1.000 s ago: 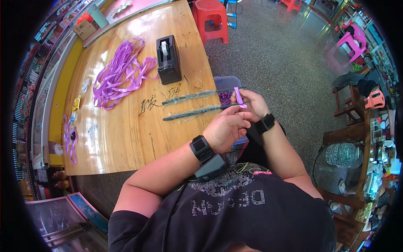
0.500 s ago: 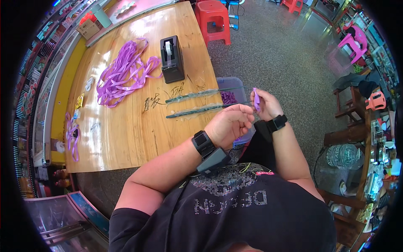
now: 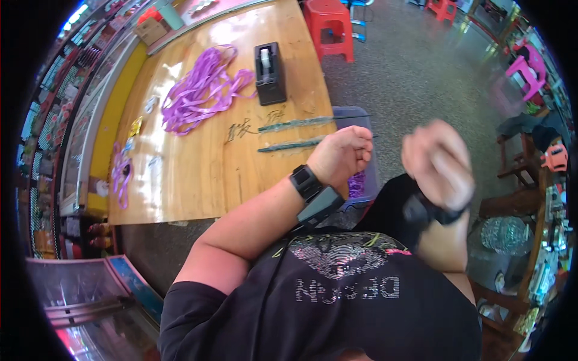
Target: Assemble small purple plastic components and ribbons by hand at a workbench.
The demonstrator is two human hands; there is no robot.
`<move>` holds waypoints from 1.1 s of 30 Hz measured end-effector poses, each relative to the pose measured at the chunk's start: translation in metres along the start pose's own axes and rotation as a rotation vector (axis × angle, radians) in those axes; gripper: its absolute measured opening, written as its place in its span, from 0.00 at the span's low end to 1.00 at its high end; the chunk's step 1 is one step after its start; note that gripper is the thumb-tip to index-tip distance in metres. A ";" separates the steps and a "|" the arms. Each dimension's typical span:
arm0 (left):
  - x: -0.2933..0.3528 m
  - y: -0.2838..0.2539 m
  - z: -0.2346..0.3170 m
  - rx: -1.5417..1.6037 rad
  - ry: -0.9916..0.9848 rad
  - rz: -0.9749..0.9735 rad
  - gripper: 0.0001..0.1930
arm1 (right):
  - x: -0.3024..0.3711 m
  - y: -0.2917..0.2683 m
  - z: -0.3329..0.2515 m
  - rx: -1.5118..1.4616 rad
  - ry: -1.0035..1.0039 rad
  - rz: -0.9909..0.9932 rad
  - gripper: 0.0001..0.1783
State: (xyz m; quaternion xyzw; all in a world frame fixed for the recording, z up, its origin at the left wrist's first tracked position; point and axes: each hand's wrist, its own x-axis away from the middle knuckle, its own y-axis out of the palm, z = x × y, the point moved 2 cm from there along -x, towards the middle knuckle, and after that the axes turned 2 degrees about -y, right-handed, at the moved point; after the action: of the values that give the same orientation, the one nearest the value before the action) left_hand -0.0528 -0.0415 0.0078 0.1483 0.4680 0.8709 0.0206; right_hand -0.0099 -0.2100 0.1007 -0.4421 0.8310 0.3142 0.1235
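Dark-green rods lie mostly left of the curled fingers of the left hand, purple ribbon pieces below them; whether these or the blurred right hand grip anything, I cannot tell.

the right hand is smeared by motion, its fingers running together, so anything held there cannot be told; the dark band on its wrist blurs too. the left hand hides part of the nearer green rod and of the plastic bin with its purple pieces; whether its curled fingers touch the rod is unclear. the upper edge crops the red stool, the lower edge the black shirt.
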 end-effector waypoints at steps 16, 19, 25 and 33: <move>0.024 0.004 0.032 -0.325 0.219 0.122 0.06 | 0.004 0.123 -0.096 -0.458 0.188 -0.729 0.03; 0.040 -0.010 0.093 -0.677 0.507 0.278 0.08 | 0.011 0.102 -0.099 -0.472 0.154 -0.741 0.02; 0.059 -0.082 0.207 -1.219 0.570 0.868 0.18 | 0.028 0.075 -0.104 -0.487 0.089 -0.806 0.03; 0.050 -0.131 0.228 -1.776 0.065 1.028 0.23 | 0.015 0.084 -0.097 -0.438 0.024 -0.871 0.04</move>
State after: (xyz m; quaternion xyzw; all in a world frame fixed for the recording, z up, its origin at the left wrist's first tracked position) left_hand -0.0510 0.2253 0.0297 0.2384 -0.4652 0.8101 -0.2655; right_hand -0.0802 -0.2467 0.2031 -0.7680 0.4844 0.3956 0.1382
